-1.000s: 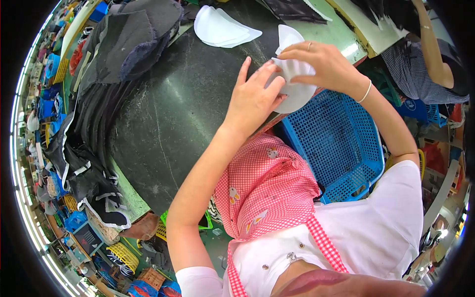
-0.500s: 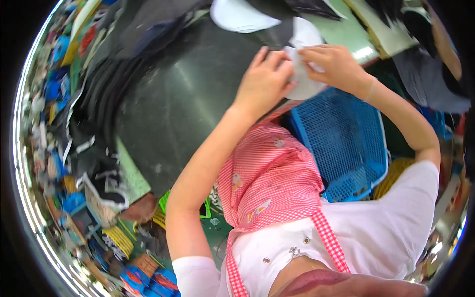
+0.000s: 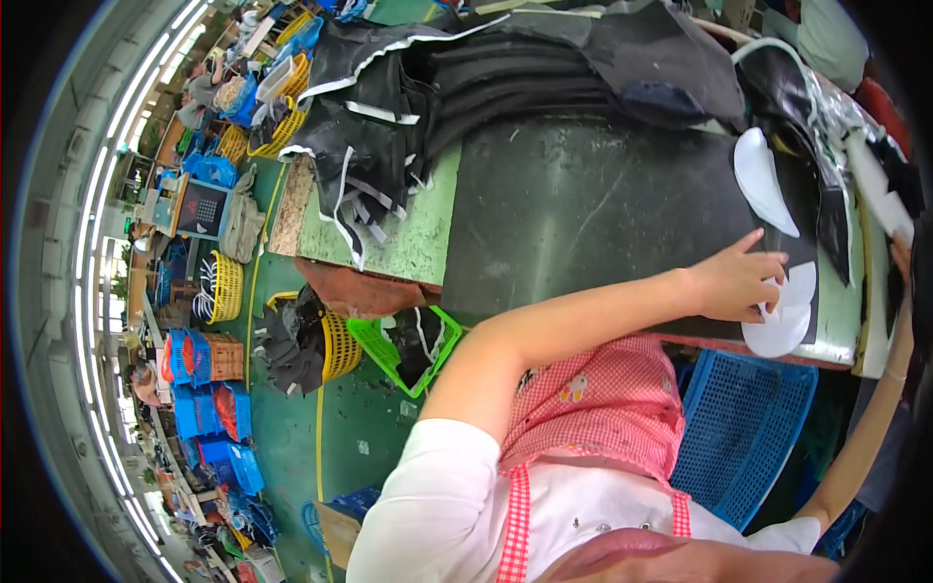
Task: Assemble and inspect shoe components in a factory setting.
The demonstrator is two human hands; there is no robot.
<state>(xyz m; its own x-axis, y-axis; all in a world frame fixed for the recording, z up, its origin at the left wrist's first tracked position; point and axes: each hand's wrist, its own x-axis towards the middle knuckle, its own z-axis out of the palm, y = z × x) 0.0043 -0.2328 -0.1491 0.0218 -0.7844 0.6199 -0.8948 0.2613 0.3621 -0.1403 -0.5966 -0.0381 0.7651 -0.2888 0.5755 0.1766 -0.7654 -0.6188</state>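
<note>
Nearest the cam, the person wore a pink-checked apron (image 3: 603, 394) over a white shirt (image 3: 442, 476). A blue mesh basket (image 3: 743, 418) sat just below the surface's near edge, R of the apron.

L hand (image 3: 743, 282) was over the white pcs (image 3: 777, 337), approx. 2, overlapping at the R part of the black-topped surface (image 3: 573, 214). Its grip was spread: index finger out ahead, other fingers on the pcs. R hand (image 3: 905, 272) was at the R rim of view, nr a pale item (image 3: 892, 214); can't tell if its grip was spread or pinching, too small & distorted there.

Farther up the surface lay a white crescent stack (image 3: 763, 183), well short of a dark fabric pile (image 3: 525, 78) along the far side. White-edged black pcs (image 3: 384, 146) lay at the far L corner.

Off the surface's L end, a green basket (image 3: 447, 340) w/ dark scraps stood beside a yellow basket (image 3: 342, 345) on the green floor (image 3: 364, 466). In the bkgd: stacked blue crates (image 3: 199, 403) & light strips (image 3: 83, 321).
</note>
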